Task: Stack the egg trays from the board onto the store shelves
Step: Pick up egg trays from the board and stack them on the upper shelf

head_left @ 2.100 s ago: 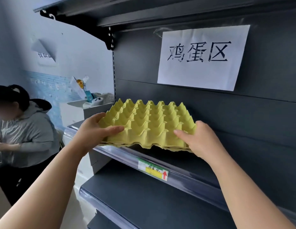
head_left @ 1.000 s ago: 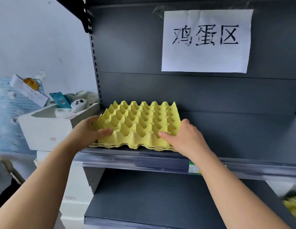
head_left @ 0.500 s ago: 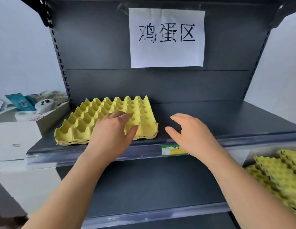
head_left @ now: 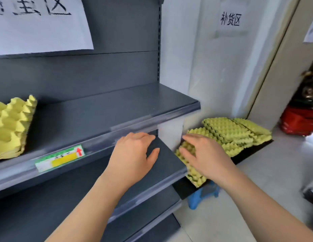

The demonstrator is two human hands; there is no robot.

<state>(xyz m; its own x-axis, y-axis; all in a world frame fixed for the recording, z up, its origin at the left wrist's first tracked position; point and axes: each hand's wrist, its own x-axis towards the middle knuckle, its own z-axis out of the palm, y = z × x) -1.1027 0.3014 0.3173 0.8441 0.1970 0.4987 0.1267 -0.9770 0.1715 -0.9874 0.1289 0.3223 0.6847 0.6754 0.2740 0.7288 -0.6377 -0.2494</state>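
just beyond the right hand (head_left: pixel 204 158), low beside the end of the shelving, the egg trays (head_left: pixel 239 133) lie in loose, overlapping heaps on a black board (head_left: pixel 252 151), which seems to rest on a blue stool (head_left: pixel 203 194). the right hand is spread wide over the nearest tray, fingers apart and gripping nothing; i can't tell whether the fingertips touch it. the left hand (head_left: pixel 133 158) hovers just beside it, also relaxed and empty, in front of the lower shelf (head_left: pixel 166 165). well off to the left of both hands, the shelved trays (head_left: pixel 10 126) sit on the upper shelf (head_left: pixel 117 110), above the price label (head_left: pixel 60 158).

from where i stand, this looks like the reach for the next tray. the heap is the worry. the trays are nested crookedly, so a pull on one edge could lift several at once or drag neighbours off the board. the nearest tray sits right at the board's near edge, so a nudge might tip it to the floor. leaning on that end of the board could also rock it on the small stool. the lower shelf's lip is close to the left hand, and a tray swung up carelessly could catch on it and bend.
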